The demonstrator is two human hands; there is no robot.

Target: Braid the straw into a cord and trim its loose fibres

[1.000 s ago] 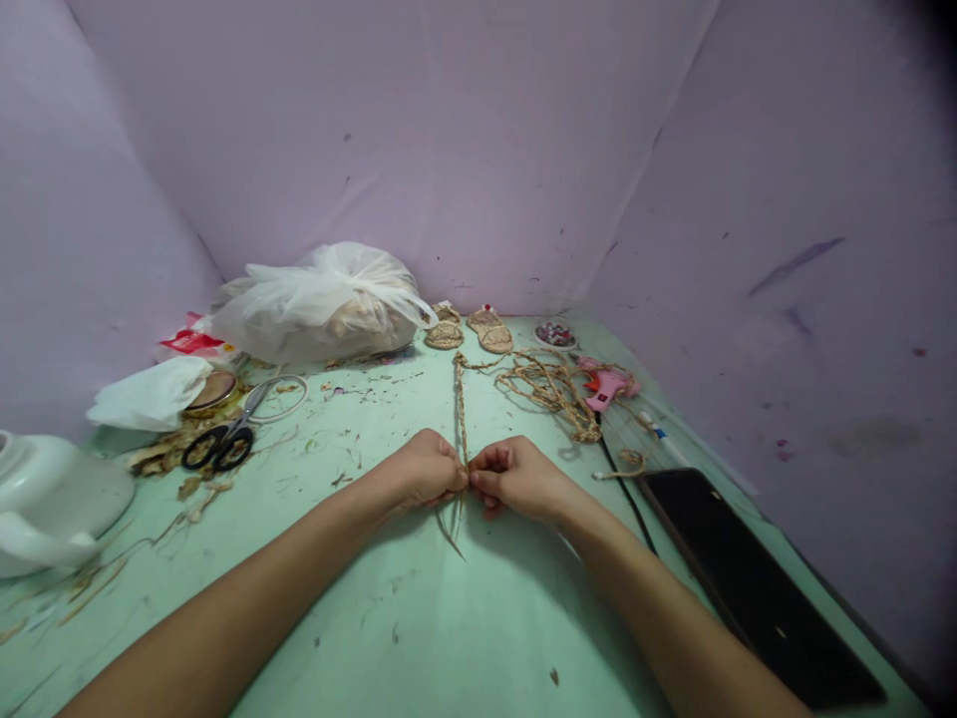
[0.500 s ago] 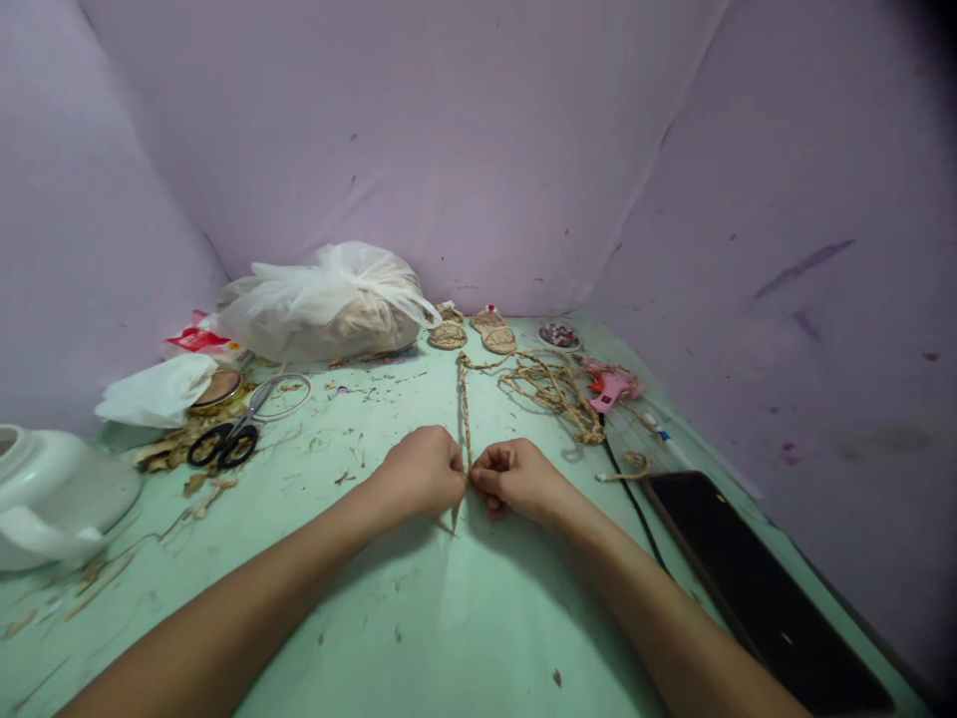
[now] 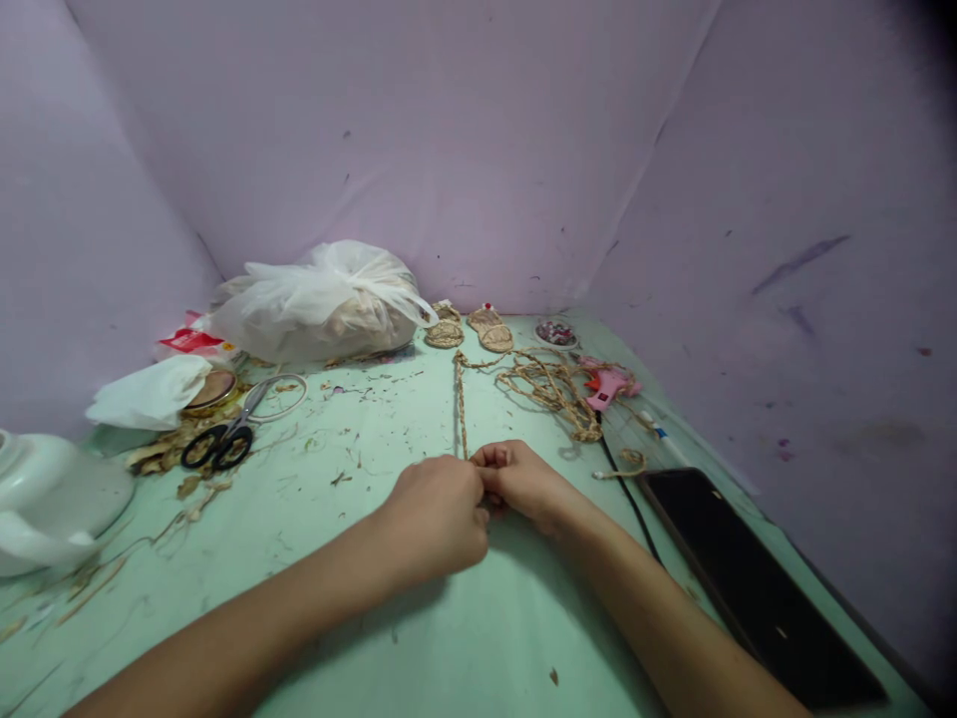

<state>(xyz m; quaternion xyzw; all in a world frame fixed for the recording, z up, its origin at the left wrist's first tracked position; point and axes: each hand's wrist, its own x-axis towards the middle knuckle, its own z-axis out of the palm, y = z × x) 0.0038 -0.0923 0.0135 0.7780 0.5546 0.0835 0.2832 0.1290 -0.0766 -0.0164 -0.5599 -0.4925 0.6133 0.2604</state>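
Note:
A braided straw-coloured cord (image 3: 462, 414) runs down the tabletop to my hands, its near end hidden behind them. My right hand (image 3: 517, 481) pinches the cord at its near end. My left hand (image 3: 443, 514) is closed right against it, on the loose strands at the end, its fingertips mostly hidden. Beyond my hands the cord bends right and joins a loose heap of braided cord (image 3: 549, 389). Two small woven sandals (image 3: 491, 331) lie at the back.
Black-handled scissors (image 3: 230, 439), a white ring (image 3: 288, 399) and a white jug (image 3: 56, 499) are on the left. A stuffed plastic bag (image 3: 329, 304) sits behind. Right lie a pink glue gun (image 3: 611, 387), a bowl of beads (image 3: 556, 333) and a dark flat phone-like slab (image 3: 755, 578).
My left hand has shifted toward me and to the right, turning over the strands, which are now hidden. My right hand stays nearly in place on the cord.

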